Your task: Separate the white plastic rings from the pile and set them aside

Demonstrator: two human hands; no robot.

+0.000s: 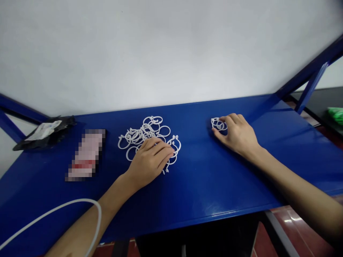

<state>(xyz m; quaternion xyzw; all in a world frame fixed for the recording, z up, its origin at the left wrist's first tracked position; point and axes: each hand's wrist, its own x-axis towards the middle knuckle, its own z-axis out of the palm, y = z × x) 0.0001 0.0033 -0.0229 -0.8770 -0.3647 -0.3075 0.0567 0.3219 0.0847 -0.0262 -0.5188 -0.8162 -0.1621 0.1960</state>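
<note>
A pile of thin white plastic loops [143,134], with small knobs on them, is spread on the blue table. My left hand [150,159] rests palm down over the near right side of this pile, its fingers stretched out side by side and touching the loops. What lies under its palm is hidden. Farther right, my right hand [237,134] has its thumb and fingers around a small bunch of the same white loops [219,124] at the tabletop. Part of that bunch is covered by the fingers.
A blurred-out pink and white flat object [87,153] lies left of the pile. Beyond it is a black plastic package [45,132] with a white label. A white cable [61,205] arcs over my left forearm. Blue frame bars [312,87] and a pale wall bound the blue table [203,185].
</note>
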